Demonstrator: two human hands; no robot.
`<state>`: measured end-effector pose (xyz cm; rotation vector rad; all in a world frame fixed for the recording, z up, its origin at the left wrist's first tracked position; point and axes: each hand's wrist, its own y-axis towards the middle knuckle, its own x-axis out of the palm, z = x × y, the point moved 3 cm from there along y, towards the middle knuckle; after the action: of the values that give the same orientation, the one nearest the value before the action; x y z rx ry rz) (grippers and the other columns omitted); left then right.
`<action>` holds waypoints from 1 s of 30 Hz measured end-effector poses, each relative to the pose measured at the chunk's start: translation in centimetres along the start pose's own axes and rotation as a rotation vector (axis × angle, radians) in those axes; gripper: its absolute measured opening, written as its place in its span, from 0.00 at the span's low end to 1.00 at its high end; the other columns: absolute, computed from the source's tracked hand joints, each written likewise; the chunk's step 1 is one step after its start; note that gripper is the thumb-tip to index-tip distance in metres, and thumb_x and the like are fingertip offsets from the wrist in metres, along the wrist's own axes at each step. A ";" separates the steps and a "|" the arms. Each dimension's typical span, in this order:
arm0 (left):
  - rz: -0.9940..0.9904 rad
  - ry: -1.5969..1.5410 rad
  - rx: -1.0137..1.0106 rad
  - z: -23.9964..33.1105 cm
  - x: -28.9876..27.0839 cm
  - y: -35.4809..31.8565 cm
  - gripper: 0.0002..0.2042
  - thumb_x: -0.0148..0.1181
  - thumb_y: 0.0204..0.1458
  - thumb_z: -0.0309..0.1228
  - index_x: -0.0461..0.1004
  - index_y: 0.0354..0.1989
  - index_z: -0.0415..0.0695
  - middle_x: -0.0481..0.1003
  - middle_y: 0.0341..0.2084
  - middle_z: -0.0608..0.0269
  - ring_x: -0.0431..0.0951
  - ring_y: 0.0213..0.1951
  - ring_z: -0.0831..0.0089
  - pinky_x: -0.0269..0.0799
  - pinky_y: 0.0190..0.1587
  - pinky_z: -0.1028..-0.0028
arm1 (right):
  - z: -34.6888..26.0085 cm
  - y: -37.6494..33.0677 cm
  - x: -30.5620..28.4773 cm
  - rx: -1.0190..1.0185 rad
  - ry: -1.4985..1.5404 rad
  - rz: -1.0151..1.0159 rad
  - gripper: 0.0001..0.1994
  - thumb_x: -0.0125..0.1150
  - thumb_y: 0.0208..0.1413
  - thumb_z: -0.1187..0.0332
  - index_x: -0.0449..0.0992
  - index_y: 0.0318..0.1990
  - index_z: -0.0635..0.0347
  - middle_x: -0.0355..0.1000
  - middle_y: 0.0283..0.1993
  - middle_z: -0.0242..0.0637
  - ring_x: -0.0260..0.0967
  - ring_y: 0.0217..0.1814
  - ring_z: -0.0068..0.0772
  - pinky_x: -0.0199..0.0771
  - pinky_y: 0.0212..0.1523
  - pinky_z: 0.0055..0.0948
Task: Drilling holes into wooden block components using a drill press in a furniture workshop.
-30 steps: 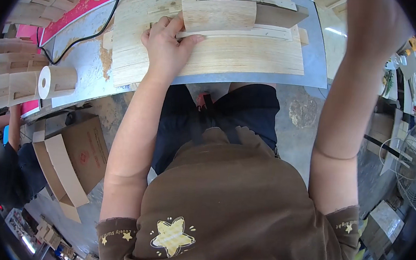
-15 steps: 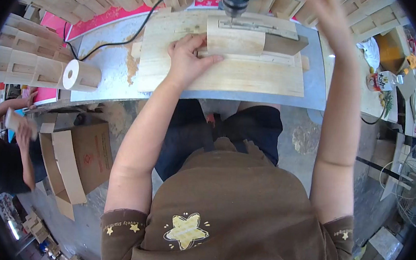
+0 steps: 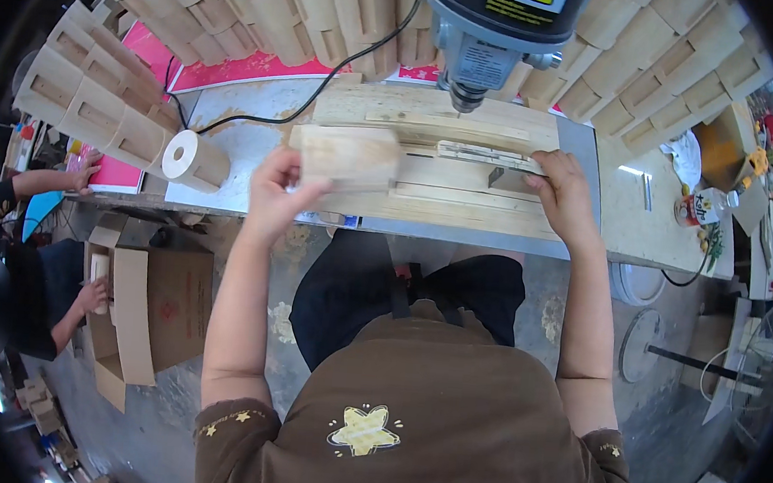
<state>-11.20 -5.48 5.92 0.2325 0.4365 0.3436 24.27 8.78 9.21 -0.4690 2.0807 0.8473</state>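
My left hand [image 3: 283, 188] grips the left end of a pale wooden cylinder [image 3: 349, 159], smeared by motion, above the left part of a wooden board jig [image 3: 461, 213]. At the jig's right, the fingers of my right hand [image 3: 567, 199] close on the end of a narrow, pale flat strip [image 3: 484, 156] with dark marks along it. A thin grey plate [image 3: 505, 176] stands below the strip, close to my right fingertips. Above the jig hangs a drill press [image 3: 487, 54], its bit over the strip's back edge, clear of both hands.
Stacked wooden cylinders with cut recesses [image 3: 269, 5] line the back and left. A single holed cylinder [image 3: 195, 161] stands left of the jig. A black cable [image 3: 326, 91] crosses behind. Another person's hand [image 3: 92, 295] is at a cardboard box [image 3: 172, 306]. A plastic bottle [image 3: 702, 208] lies at right.
My left hand has drawn the cylinder leftward from under the drill. My right hand has come down from beside the drill to the strip. The view has tilted up, showing more of the drill.
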 end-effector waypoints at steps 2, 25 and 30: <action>0.058 -0.187 -0.245 0.2 -1.1 -0.9 0.11 0.69 0.40 0.31 0.76 0.30 0.40 0.73 0.25 0.68 0.72 0.27 0.79 0.66 0.32 0.78 | -0.6 0.1 0.3 0.002 0.010 0.005 0.14 0.62 0.44 0.74 0.73 0.41 0.62 0.70 0.36 0.42 0.64 0.40 0.47 0.65 0.42 0.38; 0.027 -0.425 -0.650 1.5 6.5 -0.7 0.20 0.64 0.47 0.47 0.74 0.23 0.39 0.67 0.14 0.70 0.61 0.14 0.85 0.53 0.16 0.81 | -2.9 -1.1 0.3 -0.056 0.021 -0.026 0.13 0.62 0.43 0.72 0.73 0.39 0.61 0.69 0.35 0.40 0.64 0.41 0.46 0.65 0.42 0.38; -0.081 -0.557 -0.598 2.6 10.2 -1.1 0.23 0.59 0.50 0.50 0.73 0.29 0.36 0.69 0.19 0.68 0.64 0.20 0.83 0.58 0.22 0.81 | -3.4 -1.2 1.0 -0.050 0.025 0.003 0.14 0.64 0.40 0.73 0.73 0.39 0.61 0.69 0.35 0.40 0.63 0.40 0.46 0.65 0.41 0.39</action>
<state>-1.04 -3.12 4.11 -0.2731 -0.2144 0.3009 22.46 5.54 9.37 -0.5050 2.0872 0.9014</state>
